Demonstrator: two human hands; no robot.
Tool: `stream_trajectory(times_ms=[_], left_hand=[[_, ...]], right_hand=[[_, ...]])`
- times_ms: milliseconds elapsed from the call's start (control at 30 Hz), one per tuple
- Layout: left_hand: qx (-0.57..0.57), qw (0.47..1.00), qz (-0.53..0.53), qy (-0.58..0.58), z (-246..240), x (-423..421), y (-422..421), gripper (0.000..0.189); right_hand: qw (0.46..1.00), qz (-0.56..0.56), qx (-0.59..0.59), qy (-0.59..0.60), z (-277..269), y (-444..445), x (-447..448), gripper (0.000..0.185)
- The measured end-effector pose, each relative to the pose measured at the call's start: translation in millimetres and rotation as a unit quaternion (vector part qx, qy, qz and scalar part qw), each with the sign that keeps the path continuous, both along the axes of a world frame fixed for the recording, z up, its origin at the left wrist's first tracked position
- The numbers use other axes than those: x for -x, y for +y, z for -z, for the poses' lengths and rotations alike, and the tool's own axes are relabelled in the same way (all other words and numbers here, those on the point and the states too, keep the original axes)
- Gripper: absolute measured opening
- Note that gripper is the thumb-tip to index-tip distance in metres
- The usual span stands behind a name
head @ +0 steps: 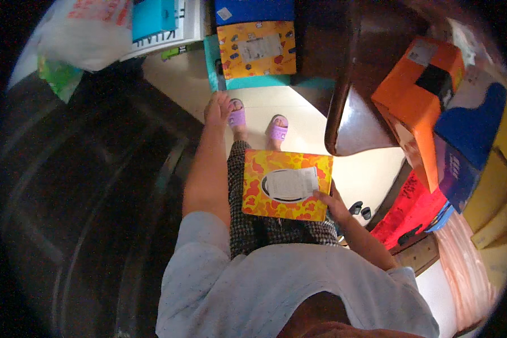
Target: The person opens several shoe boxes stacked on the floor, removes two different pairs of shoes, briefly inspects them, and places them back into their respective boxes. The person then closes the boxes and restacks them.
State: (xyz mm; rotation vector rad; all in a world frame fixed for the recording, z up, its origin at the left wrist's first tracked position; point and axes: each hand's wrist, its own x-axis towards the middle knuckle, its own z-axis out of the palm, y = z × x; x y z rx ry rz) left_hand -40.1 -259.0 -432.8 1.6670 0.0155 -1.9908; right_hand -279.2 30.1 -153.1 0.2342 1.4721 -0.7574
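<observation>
My right hand (333, 206) grips the right edge of a flat yellow box (255, 203) with an orange camouflage pattern. The box bears a white printed label (293, 182) and is held level in front of my lap. Ahead, my left hand (218, 109) reaches to the near left corner of a teal box (260, 82). Whether its fingers touch that corner or hold something there, I cannot tell. On top of the teal box rests an orange patterned box (260, 63) with a label, and a blue box (255, 10) stands behind it.
A dark sofa (110, 203) fills the left side. On the right, a dark wooden furniture edge (340, 122) juts out near an orange box (405, 88), a blue box (469, 126) and a red bag (407, 215). A plastic bag (84, 38) sits at upper left. Black slippers (360, 210) lie on the floor.
</observation>
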Motion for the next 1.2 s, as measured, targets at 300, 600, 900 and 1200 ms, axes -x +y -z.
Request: stream_trajectory(times_ms=[300,600,900,1200], left_hand=[[-0.005,0.982,-0.174,0.076,20,81,-43,0.067],[-0.028,0.987,-0.147,0.058,16,75,-68,0.054],[0.038,0.992,-0.114,-0.043,0,68,-44,0.055],[0.140,0.984,0.069,-0.080,-14,26,-14,0.044]], right_hand=[[0.999,0.051,0.001,-0.016,2,19,-11,0.080],[0.999,0.044,0.018,-0.005,0,11,-15,0.077],[0.999,0.051,0.008,-0.001,3,17,-17,0.069],[0.997,0.069,0.024,-0.010,4,15,-17,0.072]])
